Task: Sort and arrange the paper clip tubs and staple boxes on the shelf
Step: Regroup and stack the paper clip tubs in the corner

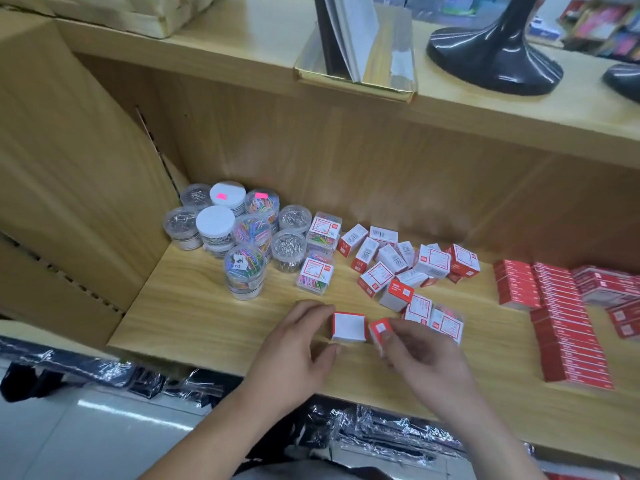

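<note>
On the wooden shelf, my left hand holds a small red-and-white box between thumb and fingers near the front edge. Right beside it, my right hand pinches a second small red box, tilted. Behind them lies a loose scatter of red-and-white boxes. Several round clear tubs of paper clips, some with white lids, cluster at the back left. Two clear square boxes of coloured clips sit next to the tubs.
Flat red staple boxes lie in stacked rows at the right of the shelf. A cardboard panel walls off the left side. On the shelf above stand a black stand base and a gold-rimmed holder. Plastic-wrapped goods lie below.
</note>
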Demonstrator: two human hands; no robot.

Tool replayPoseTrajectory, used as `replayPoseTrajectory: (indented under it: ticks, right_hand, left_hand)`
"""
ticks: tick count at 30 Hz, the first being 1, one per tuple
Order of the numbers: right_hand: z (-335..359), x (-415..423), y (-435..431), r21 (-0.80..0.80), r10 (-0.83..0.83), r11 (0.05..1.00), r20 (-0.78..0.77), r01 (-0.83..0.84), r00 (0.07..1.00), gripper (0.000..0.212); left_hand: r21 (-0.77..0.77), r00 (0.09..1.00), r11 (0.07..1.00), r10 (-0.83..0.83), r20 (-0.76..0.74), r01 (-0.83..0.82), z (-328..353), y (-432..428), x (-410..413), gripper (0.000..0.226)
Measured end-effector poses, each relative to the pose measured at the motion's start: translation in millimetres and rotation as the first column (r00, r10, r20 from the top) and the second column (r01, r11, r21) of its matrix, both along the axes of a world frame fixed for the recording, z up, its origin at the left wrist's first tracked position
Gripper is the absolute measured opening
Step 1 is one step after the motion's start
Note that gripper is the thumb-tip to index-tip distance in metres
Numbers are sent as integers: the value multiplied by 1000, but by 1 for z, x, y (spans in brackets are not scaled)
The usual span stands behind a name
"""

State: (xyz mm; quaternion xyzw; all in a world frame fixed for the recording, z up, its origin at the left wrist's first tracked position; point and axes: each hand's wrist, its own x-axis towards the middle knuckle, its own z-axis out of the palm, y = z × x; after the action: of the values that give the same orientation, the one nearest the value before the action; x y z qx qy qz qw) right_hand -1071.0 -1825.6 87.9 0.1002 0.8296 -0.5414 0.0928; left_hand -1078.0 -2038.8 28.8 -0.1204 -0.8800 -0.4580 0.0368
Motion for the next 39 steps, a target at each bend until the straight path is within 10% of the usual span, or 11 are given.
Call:
replayPoseTrajectory:
  ticks: [8, 17, 25, 39]
  right_hand:
    - [23, -2, 0, -493, -197, 809, 285, 320, 938, 27]
    - [25, -5, 6, -550, -134, 788, 285, 276, 949, 37]
    - [4, -10, -4, -82, -126, 987, 163, 140, 979, 17]
    - [-19, -7, 3, 346, -12, 938, -52, 30, 999, 20]
  left_hand:
    - [-196, 992, 976, -109, -63, 95, -3, 10, -20, 53]
    - [190, 987, 979, 40, 154, -70, 10, 14, -13, 24]
    - [-231, 988, 969, 111, 109, -84, 9, -7, -24, 41]
    - [-82, 999, 997, 15, 50, -11, -2, -30, -14, 33]
